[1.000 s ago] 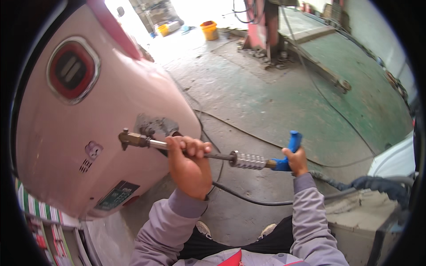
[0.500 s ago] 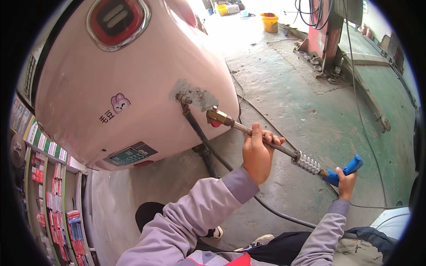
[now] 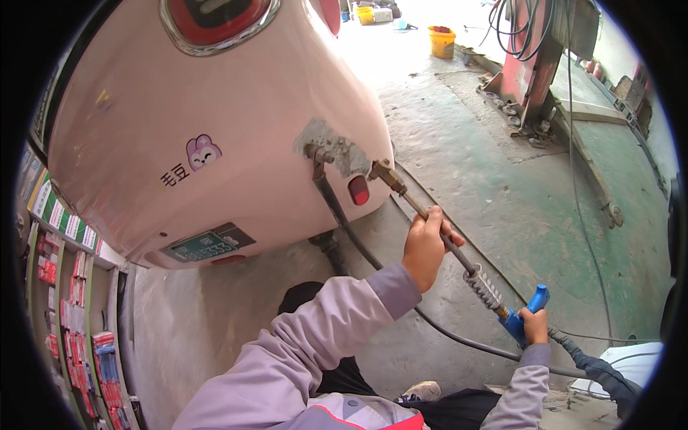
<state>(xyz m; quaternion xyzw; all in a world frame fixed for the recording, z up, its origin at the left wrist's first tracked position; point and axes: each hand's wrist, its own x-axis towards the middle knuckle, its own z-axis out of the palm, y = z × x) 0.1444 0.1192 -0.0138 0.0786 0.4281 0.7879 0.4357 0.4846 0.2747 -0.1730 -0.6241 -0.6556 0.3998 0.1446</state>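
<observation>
Setting: workshop with a green-grey concrete floor [image 3: 530, 215], a red lift post [image 3: 534, 72] and a yellow bucket [image 3: 442, 41] at the back.
Car: pink rear panel [image 3: 215, 129] with a bare sanded patch [image 3: 333, 147].
Tool: dent puller rod [image 3: 430, 222], tip against the panel just beside the patch.
Left hand [image 3: 424, 247]: fingers wrapped tight around the rod's shaft.
Right hand [image 3: 534, 326]: closed on the blue handle [image 3: 527, 312].
Cable [image 3: 358, 244]: black, hangs from the patch.

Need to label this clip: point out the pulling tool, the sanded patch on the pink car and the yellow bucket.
pulling tool [image 3: 469, 266], head view, on its metal rod
sanded patch [image 3: 337, 147], head view, bare grey middle
yellow bucket [image 3: 441, 44], head view, on its side wall
</observation>
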